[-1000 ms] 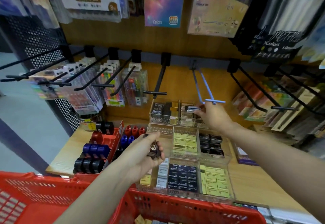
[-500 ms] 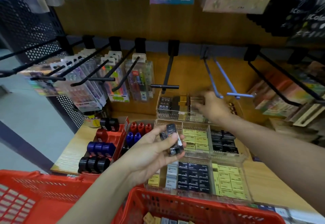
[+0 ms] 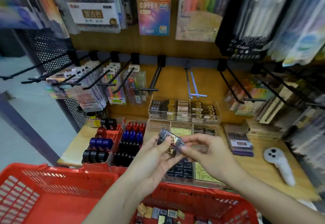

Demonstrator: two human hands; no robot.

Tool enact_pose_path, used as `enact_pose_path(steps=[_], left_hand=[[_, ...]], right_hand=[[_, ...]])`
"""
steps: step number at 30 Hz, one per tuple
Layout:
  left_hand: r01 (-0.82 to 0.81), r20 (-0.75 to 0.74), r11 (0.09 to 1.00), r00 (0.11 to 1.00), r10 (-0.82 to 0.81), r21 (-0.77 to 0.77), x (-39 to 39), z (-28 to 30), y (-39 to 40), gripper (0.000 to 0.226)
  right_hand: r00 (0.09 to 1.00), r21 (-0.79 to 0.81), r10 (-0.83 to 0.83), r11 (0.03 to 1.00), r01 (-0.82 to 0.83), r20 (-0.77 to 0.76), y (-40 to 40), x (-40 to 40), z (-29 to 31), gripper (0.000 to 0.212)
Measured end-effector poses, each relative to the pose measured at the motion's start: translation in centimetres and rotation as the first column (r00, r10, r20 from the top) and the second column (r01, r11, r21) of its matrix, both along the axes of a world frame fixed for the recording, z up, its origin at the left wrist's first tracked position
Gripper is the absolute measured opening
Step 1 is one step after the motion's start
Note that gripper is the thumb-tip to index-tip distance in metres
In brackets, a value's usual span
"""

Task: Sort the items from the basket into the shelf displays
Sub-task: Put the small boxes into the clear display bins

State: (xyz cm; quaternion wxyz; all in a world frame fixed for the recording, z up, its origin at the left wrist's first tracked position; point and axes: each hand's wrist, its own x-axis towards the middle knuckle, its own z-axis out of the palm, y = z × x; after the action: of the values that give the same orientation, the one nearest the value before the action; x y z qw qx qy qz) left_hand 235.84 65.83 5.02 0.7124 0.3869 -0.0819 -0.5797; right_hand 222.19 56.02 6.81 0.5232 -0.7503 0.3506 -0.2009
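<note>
My left hand [image 3: 154,160] holds a small stack of dark eraser packs [image 3: 169,141] with gold print, above the shelf. My right hand [image 3: 207,153] pinches the right end of that stack with thumb and fingers. Below both arms stands a red basket [image 3: 202,195] with several small packs [image 3: 163,213] lying in it. Clear display trays [image 3: 182,111] at the back of the shelf hold rows of similar small packs. Nearer clear trays [image 3: 193,171] with black and yellow packs are partly hidden by my hands.
A second red basket [image 3: 44,193] stands at the lower left. Red boxes [image 3: 109,142] hold red, blue and black correction tapes. Black hooks [image 3: 98,81] with pen packs jut out on the left, other hooks [image 3: 237,90] on the right. A white controller [image 3: 279,164] lies on the wooden shelf [image 3: 263,167].
My right hand has come back from the rear display tray to the stack in my left hand and now pinches it. The camera has tilted up.
</note>
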Motion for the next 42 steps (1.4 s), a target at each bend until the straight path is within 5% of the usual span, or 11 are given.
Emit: enact_pose_path(steps=[2, 6, 10, 23, 31, 38, 42], left_hand=[[-0.007, 0.003, 1.000, 1.000, 0.007, 0.018, -0.2, 0.3, 0.6, 0.037], [-0.038, 0.105, 0.991, 0.994, 0.025, 0.124, 0.2, 0.6, 1.0, 0.026], [0.082, 0.045, 0.973, 0.995, -0.094, 0.217, -0.6, 0.9, 1.3, 0.018], [0.101, 0.339, 0.967, 0.924, -0.179, 0.234, -1.5, 1.0, 0.7, 0.026], [-0.006, 0.258, 0.977, 0.965, -0.050, 0.211, -2.5, 0.7, 0.3, 0.026], [0.003, 0.293, 0.967, 0.953, -0.081, 0.255, -2.7, -0.2, 0.1, 0.019], [0.021, 0.281, 0.965, 0.955, -0.097, 0.261, -3.0, -0.4, -0.2, 0.012]], right_hand=[[0.999, 0.006, -0.037, 0.999, 0.037, 0.018, 0.1, -1.0, 0.4, 0.015], [0.961, 0.369, -0.212, 0.920, 0.135, 0.178, -0.2, -2.2, 0.8, 0.013], [0.935, 0.472, -0.272, 0.870, 0.139, 0.226, -0.9, -2.8, 1.0, 0.015], [0.979, 0.430, -0.126, 0.902, 0.046, 0.160, -0.1, -2.3, 1.1, 0.038], [0.966, 0.261, -0.205, 0.952, 0.160, 0.157, 1.3, -1.9, -0.7, 0.023], [0.954, 0.381, -0.225, 0.914, 0.137, 0.199, 1.4, -2.2, -1.0, 0.025], [0.983, 0.313, -0.108, 0.948, 0.058, 0.148, 1.3, -2.1, -0.9, 0.036]])
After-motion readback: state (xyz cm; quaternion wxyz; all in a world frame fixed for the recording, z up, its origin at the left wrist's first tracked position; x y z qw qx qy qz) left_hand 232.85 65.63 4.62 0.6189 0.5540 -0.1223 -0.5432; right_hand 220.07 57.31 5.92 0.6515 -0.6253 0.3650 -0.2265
